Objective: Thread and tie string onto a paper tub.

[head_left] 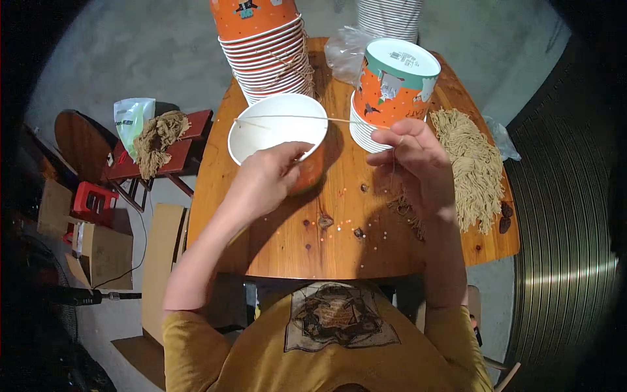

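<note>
Wooden counter [287, 260]: mouth-up paper tub [277, 124], white inside; left hand [271, 173] grips its rim, right hand [421, 153] pinches cord [343, 120] running across its mouth. Nested tubs [269, 60] behind it; upside-down stack [395, 98] to its right.

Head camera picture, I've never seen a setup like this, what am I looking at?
There's no machine, just a person's bare hands. A fisheye camera on their head looks down, so straight edges bend near the rim. The left hand is at the rim of an open white-lined bucket; its exact hold is unclear. The right hand pinches a thin tan cord stretched across the bucket's mouth. The wooden table also bears stacked orange buckets, an upside-down bucket and piled cords.
</note>
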`<action>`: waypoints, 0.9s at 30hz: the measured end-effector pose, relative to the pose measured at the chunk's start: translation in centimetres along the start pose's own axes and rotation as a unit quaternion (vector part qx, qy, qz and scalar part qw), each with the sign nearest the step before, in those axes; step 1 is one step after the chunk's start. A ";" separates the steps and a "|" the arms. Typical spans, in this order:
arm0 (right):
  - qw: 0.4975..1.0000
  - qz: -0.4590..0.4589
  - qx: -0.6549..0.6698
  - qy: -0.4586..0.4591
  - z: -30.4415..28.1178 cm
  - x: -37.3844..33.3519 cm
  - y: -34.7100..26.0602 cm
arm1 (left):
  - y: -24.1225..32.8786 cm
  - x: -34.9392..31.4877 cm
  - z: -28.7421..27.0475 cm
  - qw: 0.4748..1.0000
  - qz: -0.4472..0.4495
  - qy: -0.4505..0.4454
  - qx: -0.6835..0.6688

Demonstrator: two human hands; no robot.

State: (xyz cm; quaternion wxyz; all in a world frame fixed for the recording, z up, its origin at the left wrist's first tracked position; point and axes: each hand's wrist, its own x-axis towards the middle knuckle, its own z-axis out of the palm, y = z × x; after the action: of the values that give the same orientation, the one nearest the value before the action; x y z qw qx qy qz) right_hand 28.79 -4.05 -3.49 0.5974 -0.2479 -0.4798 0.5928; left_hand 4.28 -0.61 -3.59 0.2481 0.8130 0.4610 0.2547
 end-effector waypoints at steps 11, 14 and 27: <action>0.993 0.089 -0.019 0.076 0.0 1.2 0.3 | -1.3 0.0 -5.7 0.959 -0.109 -0.044 -0.258; 0.992 0.101 0.025 0.073 0.9 1.3 -0.1 | -2.2 0.1 -5.9 0.957 -0.107 -0.043 -0.266; 0.786 -0.273 -0.555 0.018 1.0 1.6 2.9 | -0.4 -0.3 -6.2 0.941 -0.146 -0.064 -0.299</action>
State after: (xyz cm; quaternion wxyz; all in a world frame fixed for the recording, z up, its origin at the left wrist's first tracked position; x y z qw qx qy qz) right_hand 26.33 -2.29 -5.10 0.5019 -0.4060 -0.7630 0.0321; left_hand -0.10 0.31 0.76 0.5430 0.6401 0.4604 0.2888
